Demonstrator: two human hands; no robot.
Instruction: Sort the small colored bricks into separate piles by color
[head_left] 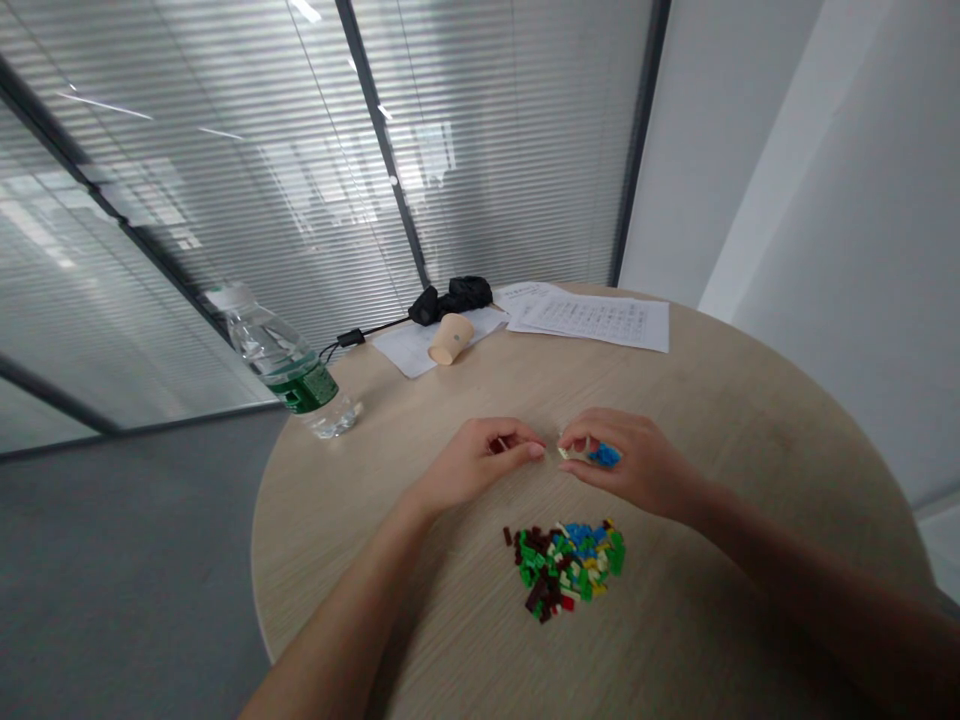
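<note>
Over the middle of the table, my left hand (480, 460) has its thumb and fingertips brought together; whatever they may pinch is too small to make out. Just to its right, my right hand (630, 460) holds a small cream toy brick (564, 453) between thumb and index fingertips. Some blue bricks (604, 455) show behind the fingers of my right hand, apparently on the table. Nearer to me lies a loose pile of small toy bricks (566, 565) in green, dark brown, blue, yellow, cream and red.
The round wooden table (720, 400) carries a water bottle (296, 375) at its left edge. Farther back are a tipped-over paper cup (451, 339), printed sheets (592, 318) and a black bundle with a cable (469, 293). Glass with blinds stands behind.
</note>
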